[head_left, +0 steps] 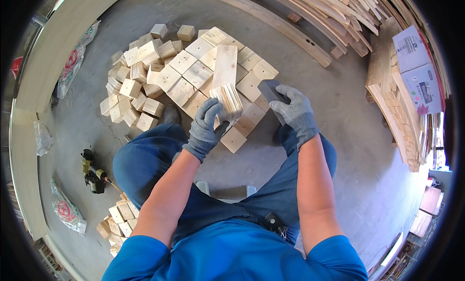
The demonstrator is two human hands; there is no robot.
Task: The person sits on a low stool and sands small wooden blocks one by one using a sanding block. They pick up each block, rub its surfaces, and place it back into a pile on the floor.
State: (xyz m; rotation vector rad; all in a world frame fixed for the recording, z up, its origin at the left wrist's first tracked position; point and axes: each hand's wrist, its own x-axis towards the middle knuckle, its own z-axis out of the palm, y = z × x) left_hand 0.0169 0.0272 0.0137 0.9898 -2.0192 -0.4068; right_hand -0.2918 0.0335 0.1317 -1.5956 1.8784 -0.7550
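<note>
My left hand (205,127), in a grey knit glove, is closed on a wooden block (226,101) with layered, striped sides. The block is held above the near part of a stack of pale wooden blocks (198,75), set side by side in rows. A flat wooden board (225,65) lies on that stack, just beyond the held block. To the right, my gloved right hand (294,110) grips a dark grey rectangular block (268,90), which looks like a sanding block. Its far end is beside the stack's right edge.
Loose wooden blocks (130,88) are heaped left of the stack. A nail gun (92,172) with a hose lies on the floor at left, near more blocks (118,218). Long planks (334,14) are piled at far right, with cardboard boxes (419,77) on stacked wood.
</note>
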